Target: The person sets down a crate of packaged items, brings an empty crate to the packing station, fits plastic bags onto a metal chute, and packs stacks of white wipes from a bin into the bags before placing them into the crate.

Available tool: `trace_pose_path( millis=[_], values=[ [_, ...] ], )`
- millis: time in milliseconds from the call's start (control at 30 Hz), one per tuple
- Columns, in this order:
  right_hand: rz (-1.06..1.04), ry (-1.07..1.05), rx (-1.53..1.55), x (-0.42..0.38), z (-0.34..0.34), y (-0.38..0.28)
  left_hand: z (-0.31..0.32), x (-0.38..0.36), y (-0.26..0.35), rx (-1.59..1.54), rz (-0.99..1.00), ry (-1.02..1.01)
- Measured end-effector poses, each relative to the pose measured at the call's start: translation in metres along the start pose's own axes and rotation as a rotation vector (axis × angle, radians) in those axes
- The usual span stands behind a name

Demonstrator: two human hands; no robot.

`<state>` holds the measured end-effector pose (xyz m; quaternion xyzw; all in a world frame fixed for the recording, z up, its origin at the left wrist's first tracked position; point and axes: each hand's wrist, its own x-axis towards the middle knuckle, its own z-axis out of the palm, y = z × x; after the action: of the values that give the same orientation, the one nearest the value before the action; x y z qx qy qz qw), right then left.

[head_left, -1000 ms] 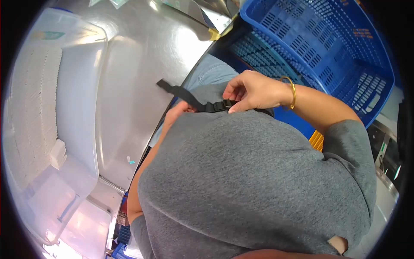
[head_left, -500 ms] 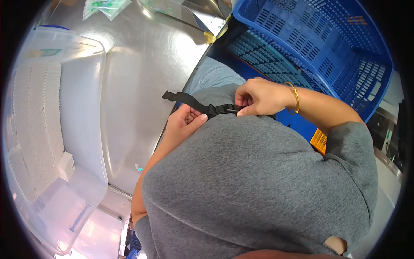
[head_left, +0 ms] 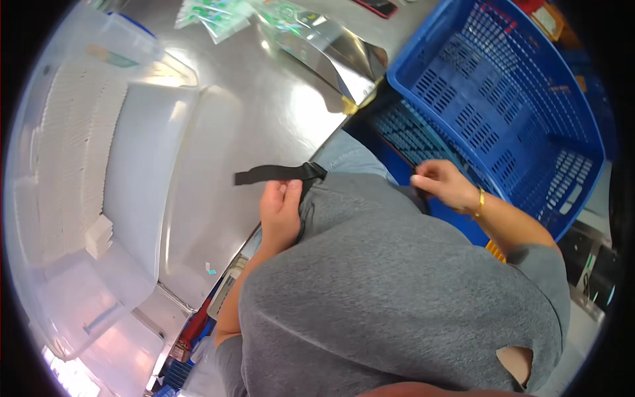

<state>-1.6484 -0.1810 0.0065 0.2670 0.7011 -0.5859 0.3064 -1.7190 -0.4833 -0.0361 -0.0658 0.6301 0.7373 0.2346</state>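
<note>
A black strap [head_left: 271,174] with a buckle part sticks out to the left at the waist of the grey shirt [head_left: 397,291]. My left hand [head_left: 281,208] is closed on this strap, thumb and fingers pinched just under it. On the other side of the waist, my right hand [head_left: 442,185], with a gold bracelet at the wrist, is closed on a dark strap end that hangs by the shirt; much of that piece is hidden by the fingers. The two strap parts are apart, with the shirt front between them.
A metal table [head_left: 218,198] lies to the left, bearing a clear plastic bin [head_left: 142,198] of stacked white pieces. Green-printed bags [head_left: 215,16] and a shiny metal tray [head_left: 334,56] are at the top. Blue crates [head_left: 489,99] stand at the right.
The buckle at the waist has come apart. My right hand has moved right with its strap end, and my left hand has shifted left and down with the other. The view has shifted.
</note>
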Motion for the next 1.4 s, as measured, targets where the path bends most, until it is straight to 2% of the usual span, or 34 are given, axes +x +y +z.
trace_pose_path(
  millis=[33, 133, 267, 300, 367, 433, 533, 700, 767, 933, 1000, 1067, 1233, 1400],
  values=[
    [0.069, 0.047, 0.039, -0.001, -0.014, 0.009, 0.001, 0.000, 0.004, -0.085, -0.005, 0.131],
    [0.305, 0.172, 0.006, -0.012, -0.048, 0.053, -0.022, 0.003, 0.011, -0.143, 0.040, 0.285],
    [0.579, -0.146, -0.042, -0.016, -0.073, 0.117, -0.032, 0.005, 0.030, -0.206, 0.117, 0.415],
    [0.597, -0.202, -0.048, -0.010, -0.082, 0.144, -0.035, 0.000, 0.037, -0.220, 0.134, 0.460],
    [0.477, -0.268, -0.069, 0.004, -0.107, 0.231, -0.038, -0.010, 0.060, -0.229, 0.204, 0.483],
    [0.454, -0.265, -0.106, 0.022, -0.136, 0.265, -0.052, -0.018, 0.078, -0.206, 0.295, 0.568],
    [0.490, -0.132, -0.206, 0.056, -0.161, 0.219, -0.090, -0.052, 0.100, -0.240, 0.455, 0.677],
    [0.264, 0.036, -0.364, 0.138, -0.181, 0.147, -0.138, -0.154, 0.141, -0.510, 0.757, 0.625],
    [0.152, 0.089, -0.419, 0.172, -0.181, 0.119, -0.147, -0.203, 0.154, -0.473, 0.857, 0.600],
    [-0.084, 0.186, -0.533, 0.254, -0.162, 0.062, -0.157, -0.333, 0.196, -0.389, 1.017, 0.791],
    [-0.153, 0.211, -0.575, 0.283, -0.148, 0.045, -0.168, -0.378, 0.211, -0.190, 1.037, 1.183],
    [-0.188, 0.233, -0.614, 0.311, -0.135, 0.031, -0.183, -0.406, 0.222, -0.138, 1.043, 1.191],
    [-0.212, 0.291, -0.674, 0.339, -0.118, 0.020, -0.202, -0.418, 0.234, 0.012, 1.097, 1.171],
    [-0.215, 0.321, -0.714, 0.333, -0.119, 0.020, -0.193, -0.361, 0.259, 0.033, 1.170, 1.124]
  ],
)
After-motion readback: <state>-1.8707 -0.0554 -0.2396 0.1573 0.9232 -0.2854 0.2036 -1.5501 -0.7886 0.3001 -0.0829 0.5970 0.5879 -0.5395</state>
